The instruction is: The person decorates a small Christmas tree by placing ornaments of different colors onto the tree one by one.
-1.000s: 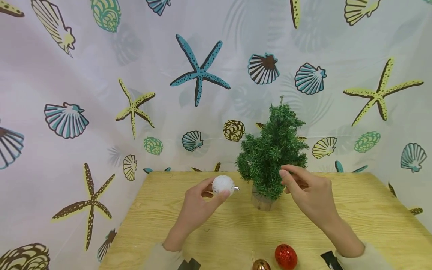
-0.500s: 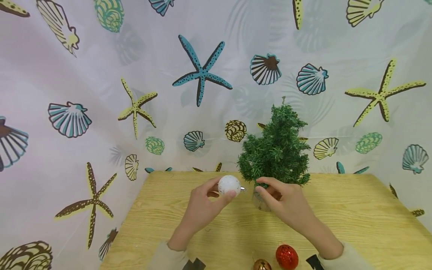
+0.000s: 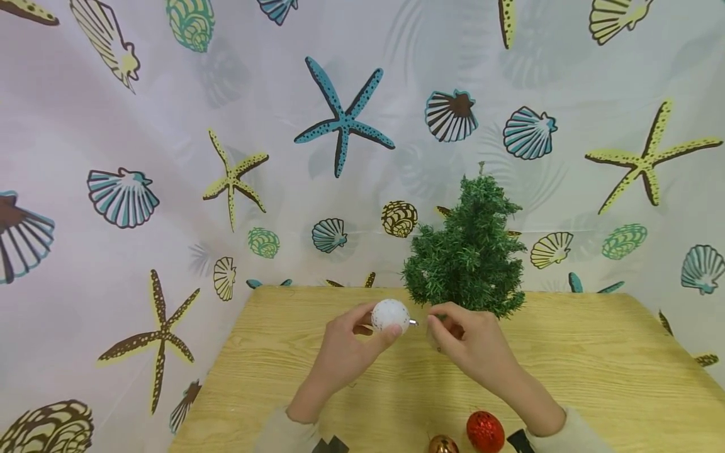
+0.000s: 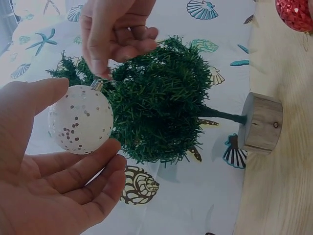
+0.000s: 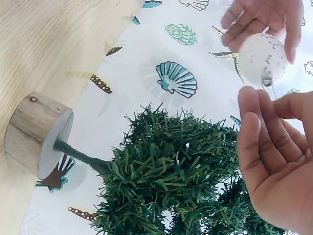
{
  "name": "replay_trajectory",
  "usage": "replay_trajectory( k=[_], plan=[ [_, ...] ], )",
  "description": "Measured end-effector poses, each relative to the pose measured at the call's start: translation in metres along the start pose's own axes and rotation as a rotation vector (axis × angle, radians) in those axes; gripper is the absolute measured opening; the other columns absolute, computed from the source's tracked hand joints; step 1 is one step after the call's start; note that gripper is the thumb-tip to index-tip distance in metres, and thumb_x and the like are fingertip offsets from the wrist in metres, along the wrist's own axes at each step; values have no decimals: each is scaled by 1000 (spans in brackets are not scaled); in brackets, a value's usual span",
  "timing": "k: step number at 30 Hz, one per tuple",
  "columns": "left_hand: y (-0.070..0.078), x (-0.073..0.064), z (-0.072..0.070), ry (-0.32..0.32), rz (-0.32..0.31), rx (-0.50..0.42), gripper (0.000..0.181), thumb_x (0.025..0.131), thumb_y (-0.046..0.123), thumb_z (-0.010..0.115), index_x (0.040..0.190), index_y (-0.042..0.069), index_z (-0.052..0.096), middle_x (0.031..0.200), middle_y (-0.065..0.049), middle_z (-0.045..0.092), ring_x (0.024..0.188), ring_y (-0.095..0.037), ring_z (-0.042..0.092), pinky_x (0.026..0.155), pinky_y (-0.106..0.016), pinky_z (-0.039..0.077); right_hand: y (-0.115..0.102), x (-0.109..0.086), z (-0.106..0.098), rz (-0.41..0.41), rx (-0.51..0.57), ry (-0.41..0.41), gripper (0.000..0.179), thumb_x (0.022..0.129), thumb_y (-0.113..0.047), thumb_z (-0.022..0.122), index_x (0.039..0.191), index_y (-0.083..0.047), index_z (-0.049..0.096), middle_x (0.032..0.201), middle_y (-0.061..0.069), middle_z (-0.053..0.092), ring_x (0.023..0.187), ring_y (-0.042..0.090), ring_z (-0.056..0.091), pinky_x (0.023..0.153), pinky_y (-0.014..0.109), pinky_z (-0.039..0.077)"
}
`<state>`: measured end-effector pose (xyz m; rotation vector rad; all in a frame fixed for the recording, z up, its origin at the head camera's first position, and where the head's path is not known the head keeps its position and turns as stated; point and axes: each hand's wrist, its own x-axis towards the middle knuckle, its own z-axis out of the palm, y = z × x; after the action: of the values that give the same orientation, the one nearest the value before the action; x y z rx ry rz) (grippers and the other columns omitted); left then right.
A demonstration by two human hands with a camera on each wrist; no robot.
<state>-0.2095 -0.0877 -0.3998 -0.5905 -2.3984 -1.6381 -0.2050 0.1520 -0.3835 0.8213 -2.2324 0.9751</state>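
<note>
A white bauble with dark glitter dots is held by my left hand, thumb in front and fingers behind. Its small silver cap points right, towards my right hand. In the right wrist view a thin thread runs from the cap to the right fingertips, which pinch it; their contact is partly hidden. Behind the hands stands a small green artificial Christmas tree. Its round wooden base shows in both wrist views, while my right hand mostly covers it in the head view.
Near the front edge of the wooden table lie a red bauble and a copper-gold bauble, partly cut off by the frame. A white curtain printed with shells and starfish hangs behind and beside the table.
My right hand has come away from in front of the tree, moving left and down to the bauble's cap. The left hand keeps its hold, shifting only slightly in view.
</note>
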Motion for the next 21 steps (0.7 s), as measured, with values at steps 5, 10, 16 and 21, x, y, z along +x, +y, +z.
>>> replay_trajectory(
  k=[5, 10, 16, 21],
  plan=[
    [-6, -3, 5, -59, -41, 18, 50, 96, 42, 78, 138, 16, 69, 110, 1, 79, 102, -15, 72, 87, -32, 58, -2, 2, 0, -24, 19, 55, 17, 94, 5, 73, 102, -10, 75, 68, -8, 70, 55, -10, 54, 51, 14, 46],
    [-12, -6, 10, -151, -78, 70, 52, 95, 49, 76, 135, 16, 70, 113, 2, 77, 107, -16, 70, 88, -33, 57, -4, 3, 0, -28, 46, 64, 19, 93, 7, 72, 102, -10, 74, 68, -7, 69, 54, -10, 52, 49, 14, 44],
    [-14, -9, 15, -231, -76, 102, 51, 96, 53, 74, 135, 20, 71, 115, 4, 77, 108, -13, 70, 87, -36, 56, -6, 5, 1, -32, 62, 40, 20, 95, 6, 71, 104, -11, 75, 68, -7, 69, 54, -9, 51, 49, 14, 44],
    [-14, -10, 15, -279, -62, 120, 54, 98, 55, 70, 141, 24, 66, 121, 2, 76, 113, -16, 69, 89, -43, 54, -7, 5, 2, -43, 65, 23, 20, 94, 7, 71, 104, -11, 74, 67, -7, 67, 54, -11, 51, 48, 14, 43]
  ],
)
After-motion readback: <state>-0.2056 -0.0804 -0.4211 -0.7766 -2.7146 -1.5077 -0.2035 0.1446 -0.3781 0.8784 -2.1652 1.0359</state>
